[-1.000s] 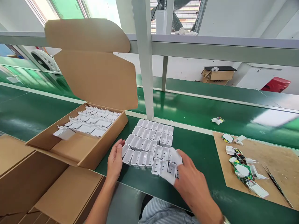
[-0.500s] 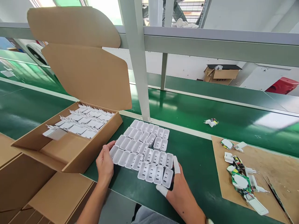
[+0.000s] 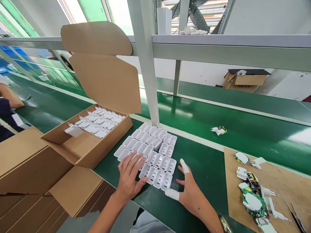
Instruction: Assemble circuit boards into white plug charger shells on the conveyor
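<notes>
In the head view, rows of white plastic cases point(image 3: 159, 178) are partly covered by the loosely spread fingers of the left hand point(image 3: 129, 179). The right hand's point(image 3: 190, 191) fingers are spread wide just beside the rows, nothing being held. Beyond and left of the left fingers a cardboard box point(image 3: 109, 147) is propped open; circuit boards point(image 3: 253, 201) are laid right of the right fingers.

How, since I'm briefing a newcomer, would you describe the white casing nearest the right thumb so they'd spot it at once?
On the green bench, right of the open cardboard box, stands a block of white casings. Follow its front row to the right end, near the right hand. Unlike its row neighbours, that end casing has none to its right.
</notes>
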The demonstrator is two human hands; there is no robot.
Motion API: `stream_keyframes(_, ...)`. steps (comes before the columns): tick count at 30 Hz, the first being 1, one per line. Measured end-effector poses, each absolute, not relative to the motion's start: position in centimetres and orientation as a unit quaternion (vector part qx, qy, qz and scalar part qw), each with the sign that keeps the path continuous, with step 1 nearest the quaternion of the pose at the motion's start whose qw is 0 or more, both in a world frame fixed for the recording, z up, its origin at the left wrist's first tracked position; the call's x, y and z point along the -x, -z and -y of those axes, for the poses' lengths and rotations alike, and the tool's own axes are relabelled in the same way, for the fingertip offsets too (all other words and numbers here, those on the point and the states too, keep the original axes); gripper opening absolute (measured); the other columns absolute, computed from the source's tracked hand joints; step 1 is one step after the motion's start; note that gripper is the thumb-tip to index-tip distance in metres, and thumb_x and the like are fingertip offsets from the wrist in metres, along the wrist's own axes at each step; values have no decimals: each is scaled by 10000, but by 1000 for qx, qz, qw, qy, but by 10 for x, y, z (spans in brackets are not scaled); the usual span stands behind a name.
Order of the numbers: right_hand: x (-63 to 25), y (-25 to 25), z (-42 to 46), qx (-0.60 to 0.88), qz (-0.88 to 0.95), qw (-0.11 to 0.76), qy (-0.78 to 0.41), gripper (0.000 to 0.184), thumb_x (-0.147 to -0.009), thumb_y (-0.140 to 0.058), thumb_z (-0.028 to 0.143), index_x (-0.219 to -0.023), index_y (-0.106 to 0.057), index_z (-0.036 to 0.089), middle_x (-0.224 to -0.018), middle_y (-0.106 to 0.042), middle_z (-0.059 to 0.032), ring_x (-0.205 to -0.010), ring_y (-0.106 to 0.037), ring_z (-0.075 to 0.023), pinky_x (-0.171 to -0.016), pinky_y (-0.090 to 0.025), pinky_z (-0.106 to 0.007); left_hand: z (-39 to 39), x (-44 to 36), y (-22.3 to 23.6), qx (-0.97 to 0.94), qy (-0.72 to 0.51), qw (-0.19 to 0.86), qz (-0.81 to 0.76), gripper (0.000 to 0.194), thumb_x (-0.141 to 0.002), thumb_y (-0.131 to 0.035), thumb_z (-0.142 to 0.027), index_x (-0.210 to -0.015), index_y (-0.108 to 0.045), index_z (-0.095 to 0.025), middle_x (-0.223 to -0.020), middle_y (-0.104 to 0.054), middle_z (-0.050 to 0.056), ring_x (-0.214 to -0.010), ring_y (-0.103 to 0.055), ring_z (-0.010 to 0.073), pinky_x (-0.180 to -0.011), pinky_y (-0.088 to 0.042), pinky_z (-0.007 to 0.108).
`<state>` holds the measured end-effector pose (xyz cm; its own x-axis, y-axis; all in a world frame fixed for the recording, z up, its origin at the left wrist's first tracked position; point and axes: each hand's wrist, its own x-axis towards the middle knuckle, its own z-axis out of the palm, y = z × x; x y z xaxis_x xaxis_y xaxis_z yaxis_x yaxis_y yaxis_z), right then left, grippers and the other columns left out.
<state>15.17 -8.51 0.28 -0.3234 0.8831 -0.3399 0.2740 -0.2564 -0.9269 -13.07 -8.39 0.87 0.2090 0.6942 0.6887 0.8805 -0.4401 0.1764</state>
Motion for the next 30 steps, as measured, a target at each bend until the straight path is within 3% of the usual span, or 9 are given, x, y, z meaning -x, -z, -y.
stream_keyframes(3,-154,-5,79,494,643,248,-530,1089,-771,-790,351,-1622,-117,252,-1658,-217,-194,-1309,-570,-337,-988,-571,-475,87,115,2,763,328,118,544,660,-987,-416,-670,-1477,-512,-238,-1398,-626,166,-1414,-465,377,-1160,-297,516)
stream_keyframes(6,-154,-15,79,469,768,248,-358,743,-847,-660,215,-1529,-365,224,-1621,-337,-167,-1404,-453,-353,-1020,-536,-506,88,111,4,753,313,111,568,665,-992,-385,-676,-1459,-534,-226,-1404,-620,172,-1411,-468,369,-1161,-291,513)
stream_keyframes(9,-149,-30,76,443,845,181,-241,503,-803,-555,70,-1287,-592,204,-1433,-572,-142,-1221,-575,-320,-952,-543,-454,90,106,-2,771,302,102,552,672,-990,-384,-680,-1466,-527,-227,-1423,-608,172,-1422,-456,365,-1159,-293,517)
stream_keyframes(12,-136,-44,70,439,873,78,-197,334,-756,-517,31,-1022,-660,174,-1151,-696,-136,-995,-646,-276,-838,-538,-368,90,95,-8,815,277,86,502,732,-961,-368,-734,-1476,-512,-233,-1438,-600,164,-1442,-430,362,-1181,-259,529)
stream_keyframes(16,-132,-49,66,455,875,22,-166,325,-770,-453,-2,-949,-659,175,-983,-704,-115,-918,-661,-252,-749,-512,-314,87,86,-12,840,252,77,475,718,-973,-330,-720,-1425,-552,-209,-1427,-607,164,-1450,-414,344,-1200,-225,522)
stream_keyframes(21,-164,-37,43,517,844,102,-103,405,-782,-427,-8,-1061,-652,182,-1032,-701,-105,-955,-647,-232,-771,-481,-291,59,114,-35,834,258,52,485,595,-1013,-372,-644,-1390,-583,-234,-1505,-543,143,-1470,-387,335,-1183,-281,512)
stream_keyframes(24,-174,-34,14,562,819,98,-66,339,-825,-412,2,-1006,-644,172,-956,-689,-96,-889,-636,-218,-727,-443,-289,11,145,-56,776,258,8,575,509,-1031,-405,-566,-1350,-621,-233,-1509,-540,138,-1459,-409,353,-1176,-302,545)
stream_keyframes(27,-166,-32,-16,571,814,80,-70,263,-865,-428,29,-963,-629,168,-946,-682,-86,-857,-626,-208,-705,-404,-291,-43,169,-70,689,241,-117,674,682,-985,-383,-661,-1413,-564,-162,-1539,-493,203,-1468,-391,416,-1179,-287,606)
stream_keyframes(30,-150,-27,-37,559,821,81,-87,206,-899,-451,67,-968,-616,169,-950,-679,-82,-862,-624,-209,-694,-368,-290,-78,182,-71,657,229,-226,682,799,-953,-335,-737,-1438,-533,-133,-1528,-508,215,-1432,-459,401,-1178,-340,539)
